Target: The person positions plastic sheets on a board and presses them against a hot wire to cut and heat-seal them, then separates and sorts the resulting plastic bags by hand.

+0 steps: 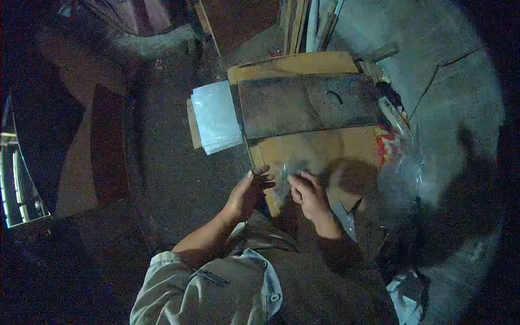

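Over the near-left corner of the cardboard worktop, the right hand pinches a piece of clear plastic; the left hand is beside it, fingers loosely spread. Pale sheets jut past the left edge, a red-and-white packet lies at the right edge, and a dark panel spans the middle. Long strips stand beyond the far edge.
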{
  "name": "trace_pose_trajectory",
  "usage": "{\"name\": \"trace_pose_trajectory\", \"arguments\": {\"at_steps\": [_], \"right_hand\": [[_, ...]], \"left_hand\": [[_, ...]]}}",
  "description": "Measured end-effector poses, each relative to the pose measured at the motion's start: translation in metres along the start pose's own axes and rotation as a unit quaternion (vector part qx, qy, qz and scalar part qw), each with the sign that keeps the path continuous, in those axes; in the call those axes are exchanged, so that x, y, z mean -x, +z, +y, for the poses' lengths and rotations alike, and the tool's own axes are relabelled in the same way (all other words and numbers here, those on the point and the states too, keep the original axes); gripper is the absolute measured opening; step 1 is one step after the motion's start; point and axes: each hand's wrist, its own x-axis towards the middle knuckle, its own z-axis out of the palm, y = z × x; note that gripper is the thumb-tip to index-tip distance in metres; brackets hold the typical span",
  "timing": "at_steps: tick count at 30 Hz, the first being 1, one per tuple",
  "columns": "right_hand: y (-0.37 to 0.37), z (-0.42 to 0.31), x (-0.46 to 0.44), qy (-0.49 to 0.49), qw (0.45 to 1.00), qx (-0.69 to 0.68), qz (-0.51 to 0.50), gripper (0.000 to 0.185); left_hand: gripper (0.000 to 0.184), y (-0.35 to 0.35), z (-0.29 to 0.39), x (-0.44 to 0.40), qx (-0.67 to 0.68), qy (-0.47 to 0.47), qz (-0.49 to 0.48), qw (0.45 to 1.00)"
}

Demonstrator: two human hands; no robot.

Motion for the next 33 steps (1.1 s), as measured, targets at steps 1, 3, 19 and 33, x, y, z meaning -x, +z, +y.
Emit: {"name": "trace_pose_trajectory", "arguments": {"at_steps": [1, 3, 19, 33], "right_hand": [[-0.004, 0.001, 0.016, 0.024, 0.999, 0.02, -0.006, 0.019], [-0.019, 0.019, 0.037, 0.003, 0.997, 0.066, -0.025, 0.02], [-0.052, 0.04, 0.106, -0.276, 0.946, 0.106, 0.134, 0.011], [-0.333, 0.041, 0.199, -0.268, 0.842, 0.069, 0.463, 0.015]], "left_hand": [[0.055, 0.006, 0.004, 0.006, 0.018, 0.004, 0.014, 1.0], [0.05, 0.004, 0.002, 0.009, -0.035, 0.017, 0.012, 0.999], [0.033, 0.054, -0.035, 0.076, -0.322, -0.135, -0.097, 0.932], [0.037, 0.075, -0.028, 0.083, -0.558, -0.066, -0.179, 0.807]]}}
